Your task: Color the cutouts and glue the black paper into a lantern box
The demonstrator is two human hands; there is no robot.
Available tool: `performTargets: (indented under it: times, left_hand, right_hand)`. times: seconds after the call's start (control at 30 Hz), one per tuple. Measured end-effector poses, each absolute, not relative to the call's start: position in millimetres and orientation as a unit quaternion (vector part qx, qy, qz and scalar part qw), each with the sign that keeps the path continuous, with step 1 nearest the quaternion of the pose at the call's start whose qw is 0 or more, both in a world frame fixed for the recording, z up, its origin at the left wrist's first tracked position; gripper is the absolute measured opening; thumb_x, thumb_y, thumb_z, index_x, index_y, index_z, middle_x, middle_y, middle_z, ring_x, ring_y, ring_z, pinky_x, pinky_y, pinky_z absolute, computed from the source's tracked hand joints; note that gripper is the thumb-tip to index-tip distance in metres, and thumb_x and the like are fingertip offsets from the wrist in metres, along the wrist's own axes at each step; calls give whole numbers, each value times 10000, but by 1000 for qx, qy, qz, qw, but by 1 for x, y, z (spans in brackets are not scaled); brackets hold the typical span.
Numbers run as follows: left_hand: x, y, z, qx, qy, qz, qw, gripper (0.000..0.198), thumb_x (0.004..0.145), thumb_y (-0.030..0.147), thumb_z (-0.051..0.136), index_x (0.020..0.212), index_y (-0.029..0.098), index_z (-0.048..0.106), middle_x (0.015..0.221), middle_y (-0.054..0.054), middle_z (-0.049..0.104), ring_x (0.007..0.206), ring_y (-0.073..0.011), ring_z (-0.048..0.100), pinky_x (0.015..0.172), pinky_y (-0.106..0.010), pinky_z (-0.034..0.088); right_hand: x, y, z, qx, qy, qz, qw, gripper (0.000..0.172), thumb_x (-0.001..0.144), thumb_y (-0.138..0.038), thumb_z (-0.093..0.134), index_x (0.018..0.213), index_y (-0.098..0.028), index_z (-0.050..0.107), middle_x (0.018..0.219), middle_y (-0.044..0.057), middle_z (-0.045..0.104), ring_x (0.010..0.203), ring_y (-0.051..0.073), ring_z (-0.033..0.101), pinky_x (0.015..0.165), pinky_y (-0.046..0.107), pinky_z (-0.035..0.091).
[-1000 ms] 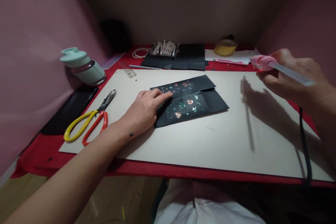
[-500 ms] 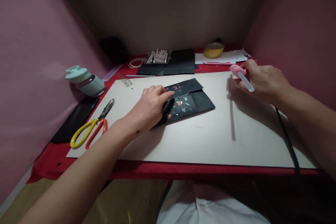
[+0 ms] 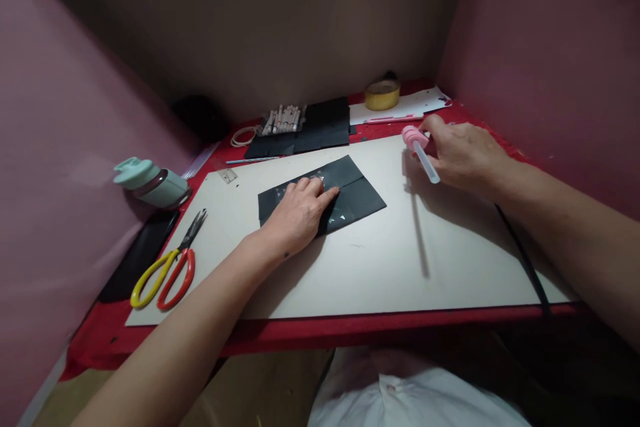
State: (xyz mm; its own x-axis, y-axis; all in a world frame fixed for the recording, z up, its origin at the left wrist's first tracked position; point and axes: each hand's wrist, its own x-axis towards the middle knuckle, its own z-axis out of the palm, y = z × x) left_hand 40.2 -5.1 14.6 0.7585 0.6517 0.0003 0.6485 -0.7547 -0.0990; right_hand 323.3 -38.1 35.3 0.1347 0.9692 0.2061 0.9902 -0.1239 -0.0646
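My left hand (image 3: 295,213) lies on a folded piece of black paper (image 3: 356,193), thumb spread away from the other fingers, pressing down on it. Shiny sticker shapes on the paper show partly around the fingers. Off to the right, my right hand (image 3: 463,153) is closed around a pink glue gun (image 3: 414,137), held above the white board. A translucent glue stick (image 3: 427,163) juts from its end towards me. Most of the gun is hidden by the hand. A black cord (image 3: 523,257) trails below the right forearm.
The white board (image 3: 340,287) rests on a red cloth (image 3: 280,340). At left are scissors (image 3: 175,267), a dark phone-like slab (image 3: 145,253) and a mint-lidded bottle (image 3: 155,183). Behind stand markers (image 3: 283,120), black paper sheets (image 3: 327,121) and a yellow tape roll (image 3: 383,95).
The near flap of the black paper, raised under my left hand before, now lies flatter with the hand over the stickers. The view has shifted; my right hand still holds the glue gun.
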Motion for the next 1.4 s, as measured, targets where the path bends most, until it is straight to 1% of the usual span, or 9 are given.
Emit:
performTargets:
  times: [0.3, 0.37, 0.53, 0.77, 0.9, 1.0, 1.13, 1.27, 1.4]
  left_hand:
    - [59, -15, 25, -930, -355, 76, 52, 538, 917, 66, 370, 1419, 8, 556, 1144, -230, 657, 1101, -369, 598, 967, -514, 447]
    - [58, -14, 26, -928, -364, 63, 50, 535, 906, 59, 380, 1402, 42, 581, 1152, -213, 676, 1095, -353, 622, 976, -497, 460]
    - [32, -5, 43, -902, -429, -32, 45, 558, 928, 96, 363, 1463, 146, 514, 1222, -133, 692, 1023, -259, 679, 867, -370, 532]
    - [-20, 1, 45, -841, -518, -145, -55, 427, 892, 315, 486, 1198, 153, 735, 1108, -122, 758, 992, -296, 704, 939, -418, 521]
    - [-45, 6, 37, -787, -582, -196, -62, 453, 863, 325, 496, 1189, 120, 736, 1155, -165, 751, 1075, -333, 690, 1020, -468, 482]
    - [-58, 10, 31, -739, -626, -235, -88, 473, 839, 332, 529, 1214, 115, 719, 1029, -159, 771, 1036, -345, 699, 1025, -507, 472]
    - [-63, 9, 24, -682, -643, -287, -198, 516, 833, 374, 577, 1287, 142, 658, 820, -78, 753, 780, -254, 722, 787, -389, 566]
    - [-58, 0, 19, -624, -620, -340, -333, 595, 827, 397, 611, 1351, 120, 567, 781, -44, 715, 583, -162, 658, 517, -251, 469]
    - [-51, -9, 19, -576, -590, -372, -427, 722, 715, 420, 774, 1332, 131, 536, 698, 6, 670, 493, -112, 555, 453, -213, 364]
  right_hand:
    - [324, -41, 37, -734, -671, -54, 97, 394, 970, -419, 392, 1191, -120, 524, 951, 226, 734, 779, 318, 637, 621, 351, 298]
    - [324, -41, 37, -729, -675, -60, 96, 378, 968, -400, 400, 1193, -124, 525, 1032, 235, 732, 832, 329, 648, 632, 357, 300]
    - [331, -35, 33, -739, -665, -74, 77, 373, 966, -414, 406, 1192, -141, 520, 1140, 218, 714, 934, 349, 656, 638, 357, 316]
    - [351, -28, 34, -769, -638, -27, 3, 460, 927, -462, 490, 1240, -127, 462, 1121, 225, 701, 965, 338, 640, 663, 359, 320]
    - [369, -25, 35, -778, -628, -13, -10, 518, 913, -510, 533, 1249, -126, 447, 1154, 250, 675, 1013, 348, 631, 680, 362, 344]
    - [386, -20, 29, -783, -622, 5, -15, 588, 876, -563, 586, 1276, -160, 434, 1171, 227, 666, 1002, 332, 630, 708, 356, 382]
    - [400, -18, 28, -786, -617, 32, -30, 638, 825, -656, 613, 1255, -205, 476, 1112, 182, 690, 911, 303, 642, 698, 355, 416]
    - [380, -34, 46, -792, -610, -5, -30, 561, 822, -640, 616, 1161, -201, 536, 1148, 230, 682, 976, 371, 632, 700, 413, 406]
    - [323, -55, 59, -680, -718, 44, 140, 299, 887, -387, 552, 1131, -215, 585, 1142, 154, 711, 929, 273, 676, 772, 383, 485]
